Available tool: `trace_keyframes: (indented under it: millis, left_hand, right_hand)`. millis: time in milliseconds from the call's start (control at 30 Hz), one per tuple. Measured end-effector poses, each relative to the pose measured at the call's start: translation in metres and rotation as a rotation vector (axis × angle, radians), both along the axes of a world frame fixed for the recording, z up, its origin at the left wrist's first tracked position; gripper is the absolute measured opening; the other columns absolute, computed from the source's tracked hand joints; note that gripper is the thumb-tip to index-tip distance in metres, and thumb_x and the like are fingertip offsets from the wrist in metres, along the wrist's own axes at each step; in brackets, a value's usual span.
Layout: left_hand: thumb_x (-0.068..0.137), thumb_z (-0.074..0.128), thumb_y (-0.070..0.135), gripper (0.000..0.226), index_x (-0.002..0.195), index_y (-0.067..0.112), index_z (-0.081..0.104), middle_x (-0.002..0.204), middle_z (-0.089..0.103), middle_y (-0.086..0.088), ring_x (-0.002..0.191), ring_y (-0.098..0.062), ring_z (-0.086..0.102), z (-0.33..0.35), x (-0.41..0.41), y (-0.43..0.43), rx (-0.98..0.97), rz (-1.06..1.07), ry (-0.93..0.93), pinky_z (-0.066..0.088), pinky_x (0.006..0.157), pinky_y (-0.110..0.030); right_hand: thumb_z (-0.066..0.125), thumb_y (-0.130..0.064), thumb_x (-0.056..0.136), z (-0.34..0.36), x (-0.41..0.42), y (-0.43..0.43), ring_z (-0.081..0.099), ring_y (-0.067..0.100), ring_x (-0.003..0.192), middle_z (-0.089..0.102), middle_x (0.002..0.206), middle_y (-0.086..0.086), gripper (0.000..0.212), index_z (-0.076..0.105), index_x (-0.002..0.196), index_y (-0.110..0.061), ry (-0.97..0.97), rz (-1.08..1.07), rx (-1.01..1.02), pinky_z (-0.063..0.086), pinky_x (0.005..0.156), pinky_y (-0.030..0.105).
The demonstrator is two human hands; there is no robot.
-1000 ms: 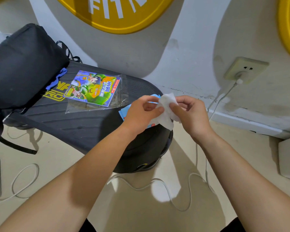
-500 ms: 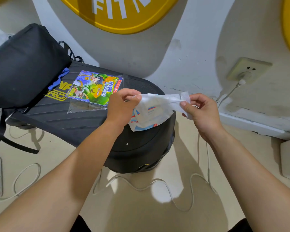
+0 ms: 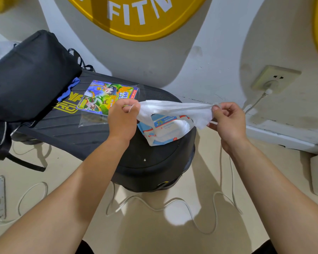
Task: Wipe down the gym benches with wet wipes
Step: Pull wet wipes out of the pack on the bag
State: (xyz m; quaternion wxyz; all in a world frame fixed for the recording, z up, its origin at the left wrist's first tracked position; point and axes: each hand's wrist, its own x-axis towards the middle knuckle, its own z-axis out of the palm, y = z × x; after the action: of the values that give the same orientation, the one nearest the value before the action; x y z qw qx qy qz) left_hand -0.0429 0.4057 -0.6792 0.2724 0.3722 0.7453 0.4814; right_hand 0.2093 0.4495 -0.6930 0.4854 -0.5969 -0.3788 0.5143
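- Above the near end of the black bench [image 3: 145,162]: the left hand [image 3: 122,120] and right hand [image 3: 228,121] each pinch one end of the wet wipe [image 3: 174,110], which is stretched between them with forearms extended.
- On the bench beneath: wipe packet [image 3: 163,129], sleeved picture card [image 3: 106,96], black backpack [image 3: 29,74].
- Beyond: white cable [image 3: 154,206] looped on the floor; wall socket [image 3: 273,79].
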Motion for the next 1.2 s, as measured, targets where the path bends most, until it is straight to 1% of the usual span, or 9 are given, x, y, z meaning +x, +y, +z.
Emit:
trace_keyframes:
  millis: [200,333,467,567,733,833,900,1033,1200]
  left_hand:
    - [0.087,0.066,0.017,0.019,0.076,0.032,0.065,0.085,0.069,0.003,0.092,-0.02,0.068,0.0,-0.006,-0.001,0.016,0.06,-0.028,0.059,0.082,-0.05]
    - [0.089,0.064,0.016,0.018,0.08,0.031,0.065,0.091,0.072,-0.003,0.092,-0.022,0.069,0.001,-0.002,-0.001,0.02,-0.018,-0.071,0.061,0.08,-0.051]
    - [0.093,0.064,0.01,0.018,0.091,0.028,0.068,0.1,0.071,-0.004,0.097,-0.02,0.068,0.007,0.012,0.0,0.018,-0.143,-0.206,0.062,0.075,-0.037]
    - [0.093,0.065,0.006,0.023,0.097,0.029,0.069,0.103,0.068,0.004,0.099,-0.015,0.067,0.012,0.019,0.0,0.019,-0.199,-0.281,0.062,0.08,-0.039]
    - [0.091,0.067,0.005,0.025,0.103,0.027,0.072,0.104,0.068,0.007,0.098,-0.012,0.067,0.016,0.025,0.001,0.02,-0.267,-0.278,0.062,0.081,-0.04]
    - [0.088,0.07,0.005,0.024,0.103,0.025,0.072,0.104,0.068,0.007,0.098,-0.013,0.066,0.017,0.024,0.007,0.053,-0.266,-0.181,0.063,0.079,-0.039]
    - [0.085,0.072,0.007,0.026,0.101,0.027,0.07,0.102,0.069,0.009,0.096,-0.012,0.067,0.016,0.018,0.011,0.06,-0.224,-0.044,0.062,0.077,-0.035]
    - [0.083,0.074,0.011,0.027,0.105,0.026,0.069,0.102,0.07,0.011,0.076,0.009,0.062,0.008,0.007,0.014,0.04,-0.147,0.244,0.052,0.067,-0.01]
    - [0.086,0.075,0.007,0.026,0.109,0.019,0.07,0.102,0.067,0.011,0.073,-0.001,0.059,0.001,0.003,0.014,0.034,-0.148,0.372,0.045,0.067,-0.003]
  right_hand:
    - [0.057,-0.009,0.1,0.002,-0.007,-0.001,0.064,0.02,0.072,0.051,0.07,-0.003,0.017,0.052,0.087,-0.018,-0.035,-0.085,-0.011,0.06,0.063,0.031]
    - [0.051,-0.016,0.103,0.006,-0.01,-0.001,0.062,0.023,0.079,0.055,0.085,0.004,0.008,0.049,0.096,-0.014,-0.04,-0.014,-0.016,0.061,0.074,0.039]
    - [0.048,-0.019,0.105,0.016,-0.022,-0.006,0.065,0.021,0.078,0.064,0.091,0.003,0.006,0.048,0.1,-0.015,0.012,0.132,0.001,0.06,0.065,0.033]
    - [0.05,-0.017,0.104,0.02,-0.024,-0.006,0.066,0.019,0.078,0.065,0.087,0.002,0.004,0.049,0.103,-0.013,0.007,0.134,0.015,0.06,0.068,0.037]
    - [0.056,-0.011,0.099,0.017,-0.02,-0.007,0.061,0.018,0.07,0.06,0.07,-0.001,0.014,0.05,0.089,-0.02,-0.015,0.184,0.045,0.058,0.065,0.036]
    - [0.06,-0.017,0.091,0.009,-0.013,0.0,0.058,0.019,0.069,0.056,0.067,-0.001,0.015,0.054,0.084,-0.028,-0.159,0.089,0.078,0.056,0.071,0.046]
    - [0.059,-0.016,0.09,0.005,-0.002,0.005,0.051,0.017,0.064,0.051,0.067,-0.005,0.019,0.053,0.081,-0.032,-0.24,-0.04,0.075,0.048,0.066,0.039]
    - [0.059,-0.016,0.093,-0.009,0.022,0.012,0.049,0.014,0.064,0.052,0.072,-0.004,0.022,0.049,0.079,-0.029,-0.319,-0.181,0.051,0.042,0.067,0.028]
    - [0.058,-0.017,0.094,-0.017,0.027,0.016,0.06,0.022,0.077,0.058,0.081,-0.001,0.023,0.048,0.079,-0.031,-0.377,-0.223,0.042,0.052,0.079,0.036]
